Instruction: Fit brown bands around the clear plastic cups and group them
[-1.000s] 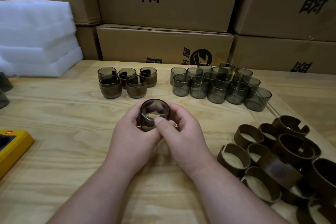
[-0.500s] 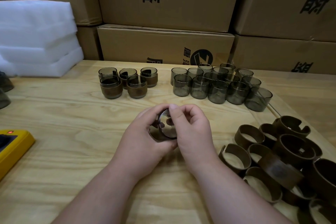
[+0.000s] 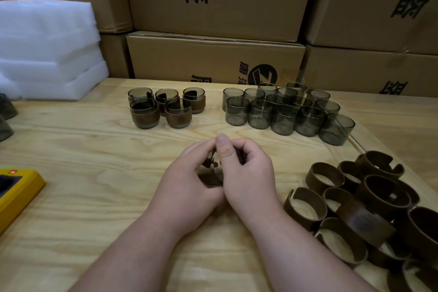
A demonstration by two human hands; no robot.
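Five banded cups (image 3: pixel 166 108) grouped beyond the fingers, both hands, left hand (image 3: pixel 189 182) and right hand (image 3: pixel 246 178), clenched round a half-hidden cup (image 3: pixel 211 173), loads of bare cups (image 3: pixel 284 111) and brown bands (image 3: pixel 355 208) left.

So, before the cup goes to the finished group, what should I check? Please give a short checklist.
1. Both hands hold the cup: left hand, right hand: ok.
2. Band fully seated on it: cannot tell, fingers cover it.
3. Free table beside the banded cups: ok.
4. Plain cups kept apart from banded ones: ok.
5. Loose bands at hand on the right: ok.
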